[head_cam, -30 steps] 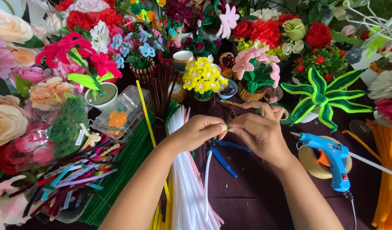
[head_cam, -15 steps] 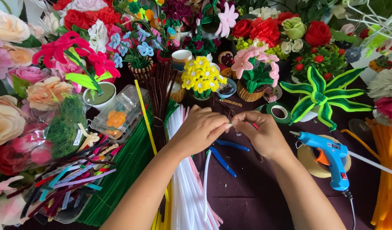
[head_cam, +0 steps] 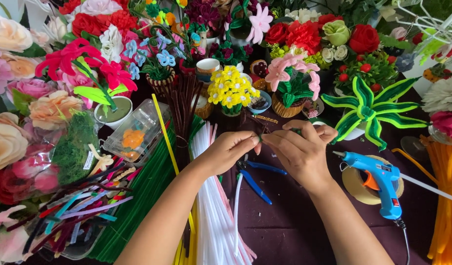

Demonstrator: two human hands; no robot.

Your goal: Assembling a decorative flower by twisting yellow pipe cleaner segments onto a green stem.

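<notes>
Both hands have crept left and closer together. Left hand [head_cam: 231, 149] and right hand [head_cam: 297, 149] meet fingertip to fingertip, pinching a small green stem [head_cam: 261, 138] above the blue pliers [head_cam: 258, 179]; the twisting work looks ongoing. Glue gun [head_cam: 375, 179] lies idle.

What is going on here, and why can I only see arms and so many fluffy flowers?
The camera sits on a person's head and looks down, so you see only their two arms. The left hand and right hand meet in the middle, pinching something small and green; I can't tell exactly what. Under them lie blue-handled pliers. Beside them are white pipe cleaners, green pipe cleaners and a blue glue gun. Behind stand handmade flowers, like the yellow flower pot.
</notes>
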